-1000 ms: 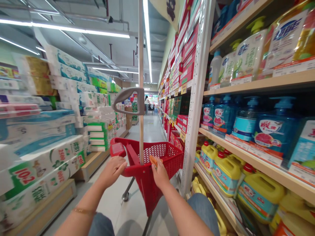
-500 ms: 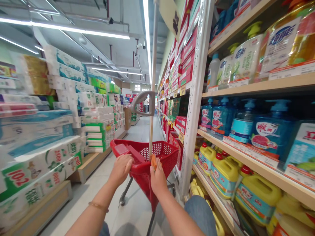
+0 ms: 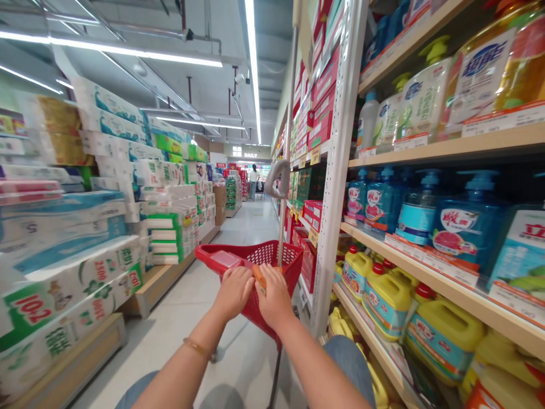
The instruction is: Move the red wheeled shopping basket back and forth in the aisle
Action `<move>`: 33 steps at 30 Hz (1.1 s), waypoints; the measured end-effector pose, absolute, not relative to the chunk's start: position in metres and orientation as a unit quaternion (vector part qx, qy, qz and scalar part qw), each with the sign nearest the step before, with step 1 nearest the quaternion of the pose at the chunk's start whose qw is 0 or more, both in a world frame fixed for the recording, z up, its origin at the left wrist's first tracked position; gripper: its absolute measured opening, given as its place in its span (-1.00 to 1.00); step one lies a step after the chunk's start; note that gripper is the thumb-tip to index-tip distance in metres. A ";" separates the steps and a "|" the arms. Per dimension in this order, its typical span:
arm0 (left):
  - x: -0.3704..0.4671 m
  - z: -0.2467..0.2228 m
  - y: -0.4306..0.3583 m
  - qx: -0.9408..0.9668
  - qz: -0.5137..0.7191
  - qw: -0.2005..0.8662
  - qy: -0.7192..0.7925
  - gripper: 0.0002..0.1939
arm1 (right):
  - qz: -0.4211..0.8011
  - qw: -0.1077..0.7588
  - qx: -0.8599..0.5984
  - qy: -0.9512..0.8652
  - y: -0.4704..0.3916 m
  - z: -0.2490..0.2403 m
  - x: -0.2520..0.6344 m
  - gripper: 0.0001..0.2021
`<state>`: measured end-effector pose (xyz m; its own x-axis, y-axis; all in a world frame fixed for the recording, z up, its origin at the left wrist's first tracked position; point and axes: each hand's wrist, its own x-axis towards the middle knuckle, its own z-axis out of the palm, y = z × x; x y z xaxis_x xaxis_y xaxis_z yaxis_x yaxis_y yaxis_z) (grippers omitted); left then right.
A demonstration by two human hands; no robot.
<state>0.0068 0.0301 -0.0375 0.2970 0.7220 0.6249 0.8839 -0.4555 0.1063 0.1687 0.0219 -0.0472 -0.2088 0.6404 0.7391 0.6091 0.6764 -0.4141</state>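
Observation:
A red basket cart (image 3: 259, 304) stands in the aisle in front of me, a tall pole (image 3: 284, 227) with a grey loop rising from it. My left hand (image 3: 235, 289), with a bracelet on its wrist, is closed over the cart's near edge. Close beside it on the right, my right hand (image 3: 271, 295) is wrapped round the same edge, and an orange piece (image 3: 259, 276) shows at its fingers. The handle under both palms is mostly hidden.
Shelves with blue pump bottles (image 3: 462, 218) and yellow jugs (image 3: 445, 335) run along the right, behind a white perforated post (image 3: 334, 165). Stacked paper packs (image 3: 72, 221) line the left. Farther down the aisle stands a person (image 3: 254, 180).
Both hands have moved closer together, the left one shifting right. The cart has turned, and its pole and grey loop have swung to the right.

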 end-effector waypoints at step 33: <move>0.003 -0.010 0.055 -0.702 -0.274 0.181 -0.632 -0.61 | -0.124 0.429 -0.444 -0.777 0.006 -0.048 0.150 -0.44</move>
<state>0.0029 0.0548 -0.0104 0.0518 0.7881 0.6134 0.9862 -0.1369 0.0927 0.1498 0.0059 -0.0478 -0.2374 0.5842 0.7761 0.7963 0.5746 -0.1890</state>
